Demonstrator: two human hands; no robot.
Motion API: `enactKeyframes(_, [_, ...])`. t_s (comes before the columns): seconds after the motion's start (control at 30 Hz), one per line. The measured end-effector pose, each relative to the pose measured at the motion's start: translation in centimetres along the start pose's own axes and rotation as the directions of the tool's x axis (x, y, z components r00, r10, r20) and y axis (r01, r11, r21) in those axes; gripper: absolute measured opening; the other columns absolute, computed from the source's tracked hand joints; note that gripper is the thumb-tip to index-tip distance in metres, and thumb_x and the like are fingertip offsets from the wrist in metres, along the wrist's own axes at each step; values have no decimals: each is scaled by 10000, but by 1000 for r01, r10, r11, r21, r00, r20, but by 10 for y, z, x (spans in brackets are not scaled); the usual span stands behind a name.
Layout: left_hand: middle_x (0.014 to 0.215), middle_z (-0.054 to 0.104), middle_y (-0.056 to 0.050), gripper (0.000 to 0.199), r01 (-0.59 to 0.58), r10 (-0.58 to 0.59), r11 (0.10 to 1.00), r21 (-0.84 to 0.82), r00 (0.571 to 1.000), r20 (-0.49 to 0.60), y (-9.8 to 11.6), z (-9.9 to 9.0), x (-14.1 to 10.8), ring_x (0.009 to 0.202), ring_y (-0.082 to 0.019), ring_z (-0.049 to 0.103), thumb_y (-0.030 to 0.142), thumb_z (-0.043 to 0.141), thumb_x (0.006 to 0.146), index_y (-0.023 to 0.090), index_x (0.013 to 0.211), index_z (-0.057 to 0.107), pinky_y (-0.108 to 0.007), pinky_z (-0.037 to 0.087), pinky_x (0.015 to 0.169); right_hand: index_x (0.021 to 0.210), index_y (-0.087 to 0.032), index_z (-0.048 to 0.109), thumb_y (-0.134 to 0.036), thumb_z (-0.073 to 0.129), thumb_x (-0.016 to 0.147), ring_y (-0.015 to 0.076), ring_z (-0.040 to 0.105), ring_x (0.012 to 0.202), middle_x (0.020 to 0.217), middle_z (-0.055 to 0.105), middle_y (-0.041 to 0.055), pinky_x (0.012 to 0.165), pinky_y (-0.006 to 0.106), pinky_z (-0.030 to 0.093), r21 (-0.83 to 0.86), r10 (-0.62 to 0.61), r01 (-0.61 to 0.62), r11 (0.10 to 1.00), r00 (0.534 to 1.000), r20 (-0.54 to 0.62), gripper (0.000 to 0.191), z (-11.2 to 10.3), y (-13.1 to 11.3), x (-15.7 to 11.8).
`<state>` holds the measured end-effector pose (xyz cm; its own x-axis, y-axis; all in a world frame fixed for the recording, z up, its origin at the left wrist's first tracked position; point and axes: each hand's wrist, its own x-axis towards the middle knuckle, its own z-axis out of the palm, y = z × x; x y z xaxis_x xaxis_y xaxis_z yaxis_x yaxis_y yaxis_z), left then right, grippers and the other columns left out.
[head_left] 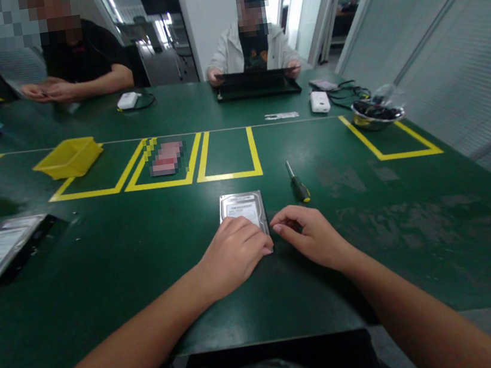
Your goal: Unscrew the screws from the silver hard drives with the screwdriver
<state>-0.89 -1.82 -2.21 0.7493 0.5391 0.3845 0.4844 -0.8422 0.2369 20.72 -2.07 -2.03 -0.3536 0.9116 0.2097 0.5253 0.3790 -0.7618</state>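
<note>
A silver hard drive (241,204) with a white label lies flat on the green table. My left hand (238,248) rests over its near part, with the fingers closed across it and down by its right edge. Just right of the drive is my right hand (306,233), its fingers curled in and the thumb close to the fingertips. Whether anything small sits in that pinch is hidden. Beyond the right hand lies a screwdriver (301,189) with a dark green and yellow handle, its shaft pointing away from me.
To the left lies a larger drive-like unit (4,246) with small screws (74,214) nearby. Yellow tape outlines (230,175) mark the table, near a yellow bin (69,159). A metal bowl (379,115) of dark parts stands right. Two people (254,44) sit opposite.
</note>
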Motion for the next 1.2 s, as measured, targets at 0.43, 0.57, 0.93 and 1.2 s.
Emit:
enactKeyframes(0.43, [883,661,-22,124,24,-24,997,71,1000,3,6,9,-2,904,-202,534,253,549,961,201,953,662,-369,370,836,877,-204,660,-225,561,915,127,560,687,765,634,-1,650,268,417,-29,-16,16,999,1000,-15,109,-1,-2,1])
enactKeyframes(0.57, [882,666,-21,125,49,-48,996,79,999,-8,9,9,-2,906,-208,530,261,565,952,205,951,677,-374,362,818,880,-205,661,-226,562,917,124,563,693,774,634,-2,643,265,413,-35,-17,16,999,1000,-12,108,-1,-1,1])
enactKeyframes(0.93, [835,681,-10,132,89,-87,994,65,996,-23,13,6,-1,879,-209,521,277,601,934,223,910,719,-376,322,772,879,-196,662,-210,565,914,123,563,703,773,633,-1,661,265,415,-48,-35,34,998,999,-17,104,0,-1,1])
enactKeyframes(1.2, [872,691,9,130,139,-140,990,36,990,17,13,7,-1,914,-213,523,286,590,939,256,933,716,-390,315,807,868,-191,663,-191,569,907,112,544,675,744,614,-13,629,249,393,-66,-40,39,997,999,-21,102,0,-2,1])
